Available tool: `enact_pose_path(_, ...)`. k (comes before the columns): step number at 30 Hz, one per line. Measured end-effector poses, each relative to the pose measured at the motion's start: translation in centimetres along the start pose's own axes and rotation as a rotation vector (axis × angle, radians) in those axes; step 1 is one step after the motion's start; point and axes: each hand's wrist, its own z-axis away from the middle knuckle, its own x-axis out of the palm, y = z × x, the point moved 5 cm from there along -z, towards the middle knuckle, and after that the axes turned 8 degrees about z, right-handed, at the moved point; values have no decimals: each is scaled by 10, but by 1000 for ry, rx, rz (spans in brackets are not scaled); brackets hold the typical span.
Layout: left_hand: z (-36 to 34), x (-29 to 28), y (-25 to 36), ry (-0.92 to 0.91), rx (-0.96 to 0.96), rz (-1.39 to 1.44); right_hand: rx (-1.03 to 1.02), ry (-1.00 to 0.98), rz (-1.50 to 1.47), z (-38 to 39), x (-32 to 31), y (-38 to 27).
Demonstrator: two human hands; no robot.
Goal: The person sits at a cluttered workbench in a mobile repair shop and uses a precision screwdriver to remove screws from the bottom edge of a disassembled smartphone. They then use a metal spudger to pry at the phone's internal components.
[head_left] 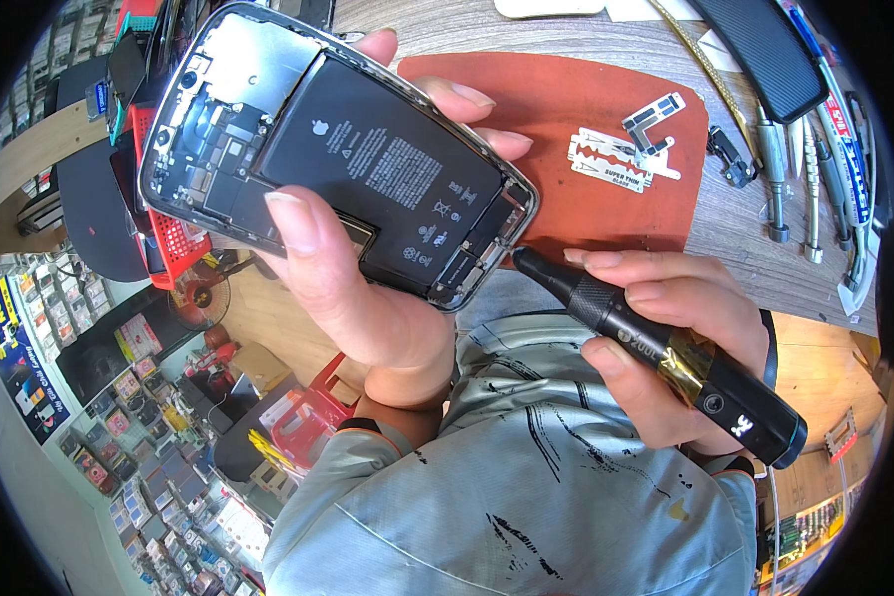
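My left hand (368, 298) grips an opened smartphone (338, 149) with its back off, thumb lying across the large black battery (387, 164) and fingers curled behind the right edge. The circuit board and camera parts show at the phone's upper left. My right hand (666, 338) holds a black pen-shaped electric screwdriver (666, 353) with a gold band. Its tip touches the phone's lower right corner, near the bottom connectors.
A rust-red mat (586, 109) covers part of the wooden bench (765, 248); on it lie a razor blade (616, 159) and a small metal bracket (651, 117). Tweezers and hand tools (795, 169) lie at the right. A red basket (174, 233) sits behind the phone. Shop shelves fill the lower left.
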Motion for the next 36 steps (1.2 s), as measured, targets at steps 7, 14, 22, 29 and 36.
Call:
enact_pose_path(7, 0, 0, 1, -59, -2, -31, 10, -21, 7, -1, -1, -1)
enact_pose_path(14, 0, 0, -1, -28, 23, 11, 5, -25, 35, -2, -2, -1)
enact_pose_path(22, 0, 0, -1, -22, 39, 31, 23, -21, 62, -3, -2, -1)
enact_pose_path(29, 0, -1, 1, -54, 21, -10, 38, -36, 68, -6, -4, -2)
enact_pose_path(36, 0, -1, 1, -78, 4, -15, 32, -43, 77, -8, -3, -2)
